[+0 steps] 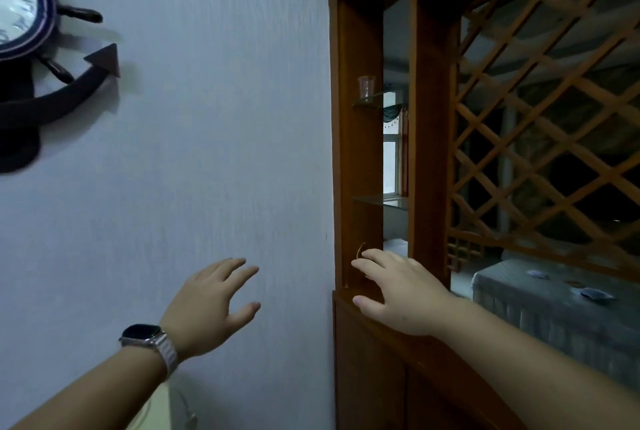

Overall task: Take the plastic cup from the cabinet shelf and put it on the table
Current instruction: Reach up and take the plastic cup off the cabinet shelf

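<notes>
A small clear plastic cup [366, 86] stands upright on the upper glass shelf [370, 103] of a brown wooden cabinet [429, 125]. My right hand [398, 291] is far below the cup, fingers spread, hovering at the cabinet's lower ledge and holding nothing. My left hand [211, 305], with a watch on the wrist, is raised in front of the pale wall, fingers apart and empty.
A second glass shelf [377, 202] sits lower in the same opening. A wooden lattice panel [540, 139] fills the cabinet's right side. A ship-wheel wall clock [24, 14] hangs at upper left. Behind the lattice lies a grey covered surface [540, 298] with small items.
</notes>
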